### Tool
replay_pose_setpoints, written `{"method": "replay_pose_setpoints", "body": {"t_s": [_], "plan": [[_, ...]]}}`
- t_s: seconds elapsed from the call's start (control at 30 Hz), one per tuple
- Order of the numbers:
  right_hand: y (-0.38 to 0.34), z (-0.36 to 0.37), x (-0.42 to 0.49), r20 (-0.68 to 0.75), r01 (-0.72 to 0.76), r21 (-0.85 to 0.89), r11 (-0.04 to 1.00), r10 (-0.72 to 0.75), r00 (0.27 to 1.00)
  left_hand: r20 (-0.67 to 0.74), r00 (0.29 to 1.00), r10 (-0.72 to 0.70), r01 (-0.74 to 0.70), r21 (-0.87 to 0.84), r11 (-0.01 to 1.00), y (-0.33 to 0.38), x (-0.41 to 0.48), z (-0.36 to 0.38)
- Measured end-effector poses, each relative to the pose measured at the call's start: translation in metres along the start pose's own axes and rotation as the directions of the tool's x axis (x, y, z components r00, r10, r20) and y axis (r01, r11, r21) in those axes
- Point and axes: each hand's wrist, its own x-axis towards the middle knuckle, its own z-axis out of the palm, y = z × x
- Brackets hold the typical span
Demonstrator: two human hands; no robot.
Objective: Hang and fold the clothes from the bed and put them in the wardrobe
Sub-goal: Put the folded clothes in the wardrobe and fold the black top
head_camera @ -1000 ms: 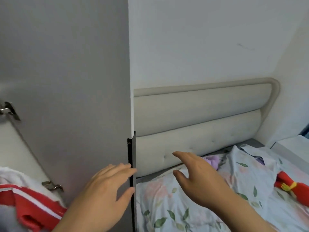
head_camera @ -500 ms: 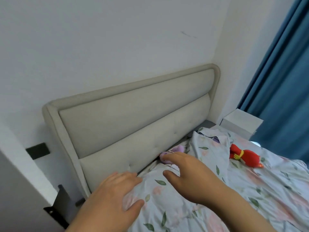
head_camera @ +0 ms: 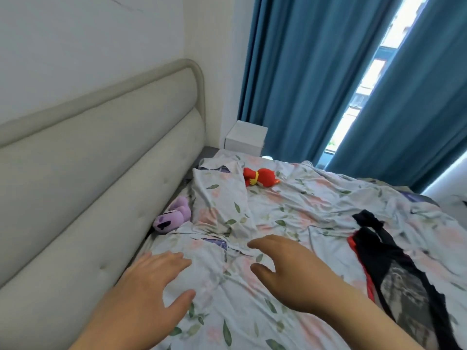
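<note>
A black garment with red trim (head_camera: 394, 269) lies crumpled on the floral bed sheet (head_camera: 303, 205) at the right. My left hand (head_camera: 149, 289) hovers over the sheet near the headboard, fingers spread, holding nothing. My right hand (head_camera: 288, 271) is held out beside it, fingers apart and empty, a short way left of the black garment. The wardrobe is out of view.
A padded beige headboard (head_camera: 101, 168) runs along the left. A purple plush toy (head_camera: 173, 218) lies against it and a red plush toy (head_camera: 260, 178) sits farther back. A white nightstand (head_camera: 246, 141) stands in the corner, with blue curtains (head_camera: 316, 72) behind.
The view has swung right, from the wardrobe door to the bed. The wardrobe has left the frame and the black garment has come into sight. Both hands stay empty and spread.
</note>
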Motion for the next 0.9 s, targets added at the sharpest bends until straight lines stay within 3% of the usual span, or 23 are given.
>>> {"method": "replay_pose_setpoints", "body": {"t_s": [0.3, 0.7, 0.9], "plan": [[0.023, 0.009, -0.065, 0.071, -0.203, -0.033, 0.979, 0.205, 0.976, 0.139, 0.984, 0.107, -0.075, -0.216, 0.974, 0.048, 0.018, 0.034], [0.099, -0.007, -0.185, -0.095, -0.399, 0.113, 0.910, 0.409, 0.907, 0.242, 0.926, 0.291, -0.252, -0.182, 0.951, 0.168, 0.046, 0.046], [0.189, -0.009, -0.272, -0.140, -0.497, 0.200, 0.844, 0.527, 0.839, 0.341, 0.850, 0.402, -0.372, -0.151, 0.916, 0.278, 0.059, 0.096]]}}
